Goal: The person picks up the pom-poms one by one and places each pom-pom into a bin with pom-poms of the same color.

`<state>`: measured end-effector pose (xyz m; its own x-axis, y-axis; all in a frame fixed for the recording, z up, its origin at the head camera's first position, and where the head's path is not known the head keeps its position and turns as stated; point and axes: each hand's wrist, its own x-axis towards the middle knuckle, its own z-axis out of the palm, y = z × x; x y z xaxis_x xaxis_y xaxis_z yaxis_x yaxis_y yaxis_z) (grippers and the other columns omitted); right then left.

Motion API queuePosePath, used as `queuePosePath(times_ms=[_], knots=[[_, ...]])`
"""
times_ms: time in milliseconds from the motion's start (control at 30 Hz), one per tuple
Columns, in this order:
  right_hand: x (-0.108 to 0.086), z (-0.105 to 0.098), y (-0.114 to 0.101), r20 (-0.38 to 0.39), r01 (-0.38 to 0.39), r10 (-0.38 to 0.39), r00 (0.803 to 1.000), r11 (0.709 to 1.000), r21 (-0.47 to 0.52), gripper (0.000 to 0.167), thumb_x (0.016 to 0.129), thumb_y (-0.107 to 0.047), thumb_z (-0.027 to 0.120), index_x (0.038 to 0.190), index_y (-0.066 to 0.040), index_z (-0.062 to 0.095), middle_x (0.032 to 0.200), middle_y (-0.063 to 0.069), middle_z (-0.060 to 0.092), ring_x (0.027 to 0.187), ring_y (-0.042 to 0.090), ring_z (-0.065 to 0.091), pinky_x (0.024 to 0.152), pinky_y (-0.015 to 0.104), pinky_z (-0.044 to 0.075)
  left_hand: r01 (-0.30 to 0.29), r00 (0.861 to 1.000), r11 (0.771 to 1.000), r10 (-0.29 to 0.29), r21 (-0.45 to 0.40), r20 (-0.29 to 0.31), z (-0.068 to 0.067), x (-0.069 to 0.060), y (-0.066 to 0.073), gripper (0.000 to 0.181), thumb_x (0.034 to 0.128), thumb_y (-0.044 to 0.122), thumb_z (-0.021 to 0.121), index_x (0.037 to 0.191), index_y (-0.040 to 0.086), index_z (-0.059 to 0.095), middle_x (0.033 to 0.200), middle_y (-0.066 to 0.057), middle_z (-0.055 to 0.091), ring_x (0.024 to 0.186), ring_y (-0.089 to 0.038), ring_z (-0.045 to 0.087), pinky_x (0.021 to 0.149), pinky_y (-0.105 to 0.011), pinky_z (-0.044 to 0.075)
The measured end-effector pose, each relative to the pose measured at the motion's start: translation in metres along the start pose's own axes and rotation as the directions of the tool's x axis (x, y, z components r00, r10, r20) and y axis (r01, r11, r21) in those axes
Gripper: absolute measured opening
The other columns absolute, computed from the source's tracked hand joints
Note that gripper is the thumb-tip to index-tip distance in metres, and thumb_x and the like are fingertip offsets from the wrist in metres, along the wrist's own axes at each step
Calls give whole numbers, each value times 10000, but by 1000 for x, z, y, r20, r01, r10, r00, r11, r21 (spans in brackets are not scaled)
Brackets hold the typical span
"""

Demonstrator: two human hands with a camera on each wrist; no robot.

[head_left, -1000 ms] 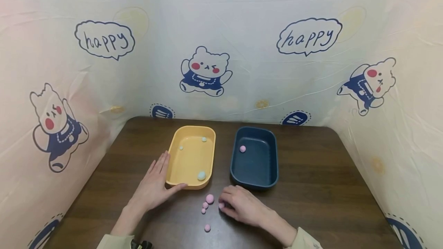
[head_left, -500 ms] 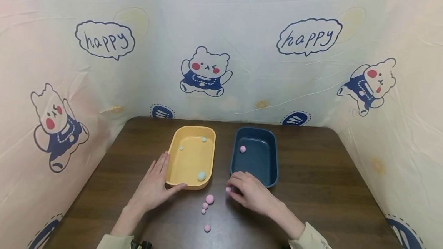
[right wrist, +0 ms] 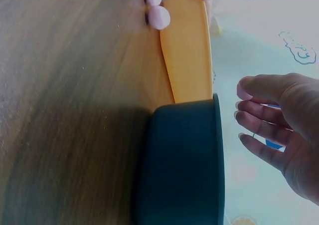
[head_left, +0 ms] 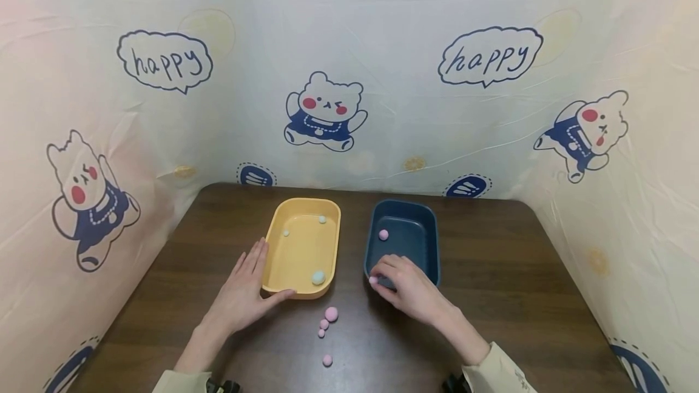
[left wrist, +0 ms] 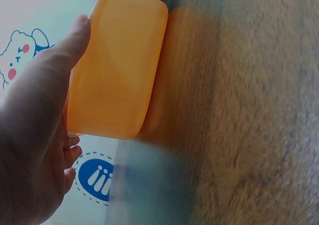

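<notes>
Right hand (head_left: 408, 288) is pinching a pink ball (head_left: 374, 281), rising from table (head_left: 491, 320) to blue tray (head_left: 417, 238) beneath; transfer seemingly advancing.
Left hand (head_left: 240, 293) is staying straight-fingered against adjacent yellow tray (head_left: 300, 253).

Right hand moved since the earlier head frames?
Yes: forward and slightly right. Against the dark blue tray, the right hand went from in front of its near edge to above it, pinching a pink ball.
</notes>
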<state>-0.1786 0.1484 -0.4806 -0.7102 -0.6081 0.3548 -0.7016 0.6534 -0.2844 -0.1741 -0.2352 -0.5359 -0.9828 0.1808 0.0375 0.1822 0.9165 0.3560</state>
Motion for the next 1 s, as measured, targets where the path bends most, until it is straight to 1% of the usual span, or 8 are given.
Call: queuePosePath(times_ms=[100, 233, 533, 767, 1000], knots=[[1, -1, 4, 6, -14, 14, 1000, 1000, -6, 100, 998, -215, 836, 1077, -174, 792, 1029, -59, 759, 944, 100, 680, 905, 333, 636, -4, 1000, 1000, 4, 1, -9, 0, 0, 0, 1350, 885, 901, 624, 1760, 17, 98, 1848, -226, 147, 1711, -436, 210, 1392, -659, 205], [1, -1, 9, 6, -34, 34, 999, 999, 13, 114, 993, -208, 840, 1087, -159, 796, 1041, -40, 767, 954, 114, 688, 908, 363, 641, -6, 1000, 1000, 6, 6, -12, 0, 0, 0, 1353, 883, 903, 623, 1760, 16, 100, 1844, -230, 158, 1709, -439, 215, 1389, -663, 213], [2, 0, 25, -16, -62, 62, 998, 998, 20, 97, 997, -167, 828, 1081, -125, 803, 1031, -15, 765, 949, 130, 688, 904, 387, 642, 0, 1000, 1000, 0, 3, -13, 1, 0, 0, 1357, 878, 909, 622, 1761, 20, 100, 1843, -230, 164, 1711, -434, 211, 1390, -662, 214], [3, -3, 38, -26, -105, 105, 994, 994, 26, 114, 997, -188, 833, 1082, -117, 807, 1031, 1, 766, 954, 143, 692, 896, 384, 642, 2, 1000, 1000, -2, 6, -6, 1, 0, 0, 1359, 878, 913, 615, 1764, 28, 86, 1845, -225, 162, 1712, -432, 211, 1390, -663, 214], [5, -4, 51, -39, -154, 155, 987, 987, 36, 102, 987, -145, 835, 1071, -95, 805, 1028, 23, 765, 945, 179, 699, 873, 404, 653, -4, 1000, 1000, 4, -1, -11, 1, 0, 1, 1350, 886, 899, 624, 1762, 23, 89, 1843, -233, 158, 1707, -444, 217, 1387, -670, 210]])
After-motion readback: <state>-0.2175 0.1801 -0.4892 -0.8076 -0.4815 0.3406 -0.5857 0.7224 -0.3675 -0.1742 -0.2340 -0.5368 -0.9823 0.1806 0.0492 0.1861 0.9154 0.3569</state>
